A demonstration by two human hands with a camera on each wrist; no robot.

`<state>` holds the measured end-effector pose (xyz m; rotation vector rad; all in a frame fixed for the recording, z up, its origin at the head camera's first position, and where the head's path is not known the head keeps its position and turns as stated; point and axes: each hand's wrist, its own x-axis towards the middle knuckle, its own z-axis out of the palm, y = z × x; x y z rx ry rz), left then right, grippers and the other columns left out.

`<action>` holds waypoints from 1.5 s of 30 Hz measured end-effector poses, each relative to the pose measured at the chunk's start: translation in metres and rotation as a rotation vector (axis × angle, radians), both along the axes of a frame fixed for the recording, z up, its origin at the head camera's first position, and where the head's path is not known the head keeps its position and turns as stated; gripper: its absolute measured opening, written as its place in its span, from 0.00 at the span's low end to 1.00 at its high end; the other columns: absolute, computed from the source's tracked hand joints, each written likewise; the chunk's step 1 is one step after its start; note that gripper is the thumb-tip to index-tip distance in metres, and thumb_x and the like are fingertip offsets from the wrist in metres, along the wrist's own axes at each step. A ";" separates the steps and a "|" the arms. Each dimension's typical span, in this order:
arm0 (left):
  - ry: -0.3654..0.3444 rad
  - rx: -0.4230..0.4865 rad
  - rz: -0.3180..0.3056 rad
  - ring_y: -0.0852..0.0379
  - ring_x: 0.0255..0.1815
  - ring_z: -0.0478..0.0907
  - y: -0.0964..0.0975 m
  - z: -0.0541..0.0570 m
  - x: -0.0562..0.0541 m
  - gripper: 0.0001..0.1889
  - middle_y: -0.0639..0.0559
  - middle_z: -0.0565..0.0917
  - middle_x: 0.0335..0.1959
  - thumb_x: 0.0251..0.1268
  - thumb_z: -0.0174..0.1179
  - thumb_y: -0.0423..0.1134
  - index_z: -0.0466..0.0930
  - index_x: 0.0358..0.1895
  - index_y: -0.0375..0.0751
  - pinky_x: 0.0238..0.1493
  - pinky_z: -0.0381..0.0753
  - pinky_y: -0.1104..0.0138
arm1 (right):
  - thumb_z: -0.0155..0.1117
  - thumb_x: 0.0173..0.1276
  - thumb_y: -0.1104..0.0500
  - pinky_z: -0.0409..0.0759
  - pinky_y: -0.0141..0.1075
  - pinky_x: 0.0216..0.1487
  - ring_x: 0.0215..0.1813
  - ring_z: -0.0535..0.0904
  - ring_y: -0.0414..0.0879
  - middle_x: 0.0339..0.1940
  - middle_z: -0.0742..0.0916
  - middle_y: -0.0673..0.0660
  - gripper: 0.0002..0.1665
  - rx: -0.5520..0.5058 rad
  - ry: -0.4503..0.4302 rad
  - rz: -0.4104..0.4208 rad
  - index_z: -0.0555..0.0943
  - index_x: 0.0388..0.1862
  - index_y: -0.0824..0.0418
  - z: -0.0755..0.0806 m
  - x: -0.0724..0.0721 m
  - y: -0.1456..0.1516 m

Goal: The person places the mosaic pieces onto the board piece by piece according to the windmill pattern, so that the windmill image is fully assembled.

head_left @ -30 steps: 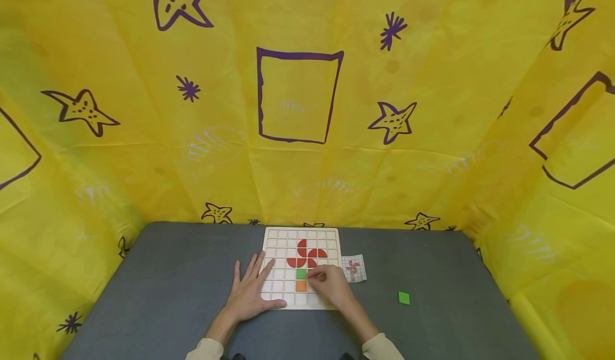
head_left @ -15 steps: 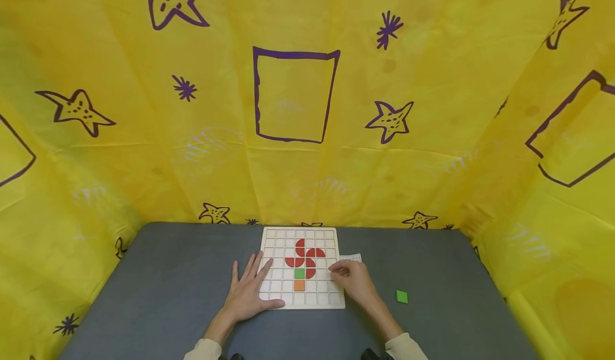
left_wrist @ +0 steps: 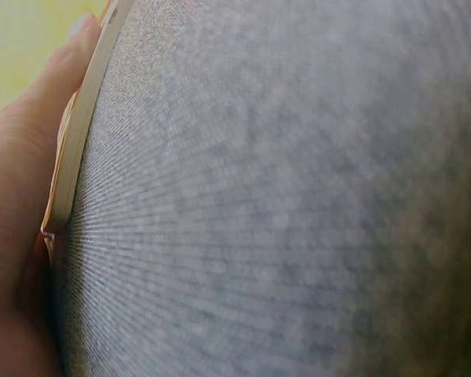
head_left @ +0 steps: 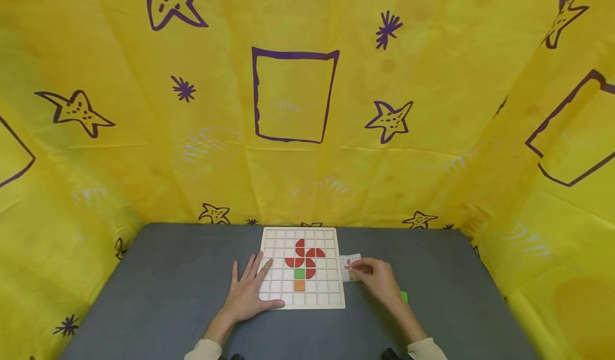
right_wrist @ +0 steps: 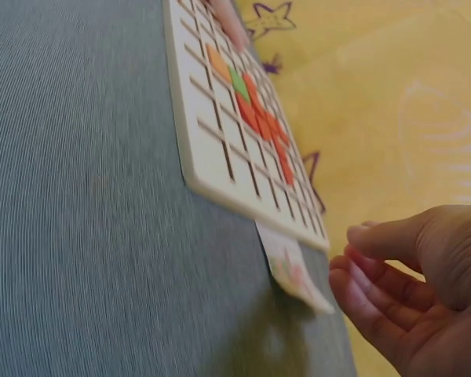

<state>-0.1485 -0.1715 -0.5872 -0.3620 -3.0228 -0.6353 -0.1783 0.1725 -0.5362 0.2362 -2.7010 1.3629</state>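
A pale gridded wooden board [head_left: 278,237] lies on the grey table. Red rounded pieces [head_left: 316,253] form a pinwheel on it, with a green square [head_left: 299,273] and an orange square [head_left: 299,286] stacked below. My left hand [head_left: 246,293] rests with spread fingers on the board's left side, its thumb at the front edge. Over a small printed card [head_left: 345,276] right of the board hovers my right hand [head_left: 379,281], partly covering its pinwheel picture. In the right wrist view that hand's thumb and fingers [right_wrist: 377,294] are loosely bent with nothing between them.
A loose green tile [head_left: 404,296] lies on the table [head_left: 461,285], partly hidden behind the right forearm. Yellow cloth [head_left: 298,184] with purple drawings stands around the back and sides. In the right wrist view, one end of the card tucks against the board's edge.
My right hand has moved right, off the board and over to the card, uncovering the lowest red piece. The left hand stays where it was on the board.
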 end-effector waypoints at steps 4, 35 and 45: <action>-0.008 0.000 0.000 0.40 0.79 0.45 -0.001 -0.001 -0.001 0.60 0.43 0.51 0.79 0.39 0.59 0.81 0.60 0.76 0.48 0.70 0.29 0.35 | 0.72 0.57 0.70 0.81 0.32 0.35 0.32 0.83 0.42 0.30 0.88 0.51 0.07 0.032 0.000 -0.045 0.88 0.34 0.62 0.001 0.002 0.018; -0.046 -0.017 -0.003 0.42 0.79 0.42 -0.003 -0.002 -0.002 0.62 0.46 0.46 0.80 0.38 0.54 0.85 0.56 0.77 0.51 0.70 0.26 0.37 | 0.76 0.53 0.65 0.81 0.40 0.37 0.36 0.83 0.46 0.37 0.88 0.54 0.15 0.316 -0.209 0.023 0.86 0.41 0.64 0.005 0.023 0.101; -0.008 -0.001 0.000 0.41 0.79 0.45 -0.002 -0.003 -0.001 0.60 0.44 0.50 0.79 0.39 0.58 0.82 0.60 0.76 0.48 0.70 0.29 0.36 | 0.78 0.48 0.68 0.80 0.37 0.34 0.34 0.79 0.45 0.34 0.83 0.51 0.18 0.399 -0.256 0.110 0.86 0.41 0.65 0.007 0.027 0.099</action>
